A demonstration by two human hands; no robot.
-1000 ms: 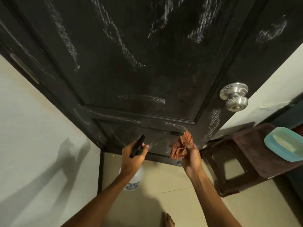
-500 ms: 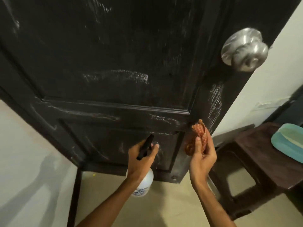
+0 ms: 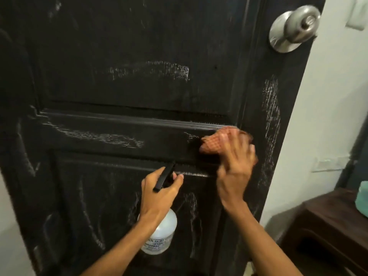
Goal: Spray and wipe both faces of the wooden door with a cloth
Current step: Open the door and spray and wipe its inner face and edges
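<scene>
A black panelled wooden door fills most of the view, streaked with whitish wet marks. My right hand presses a crumpled orange checked cloth against the door's middle rail near its right stile; hand and cloth are motion-blurred. My left hand grips the black trigger head of a clear spray bottle, which hangs below the hand in front of the lower panel. A silver round knob sticks out at the door's upper right.
A pale wall runs right of the door edge. A dark brown stool stands at the lower right with a teal object on it. A light wall shows at the lower left.
The view has closed in on the door. My right hand has carried the cloth up from the door's bottom edge to the middle rail. My left hand keeps its hold on the bottle.
</scene>
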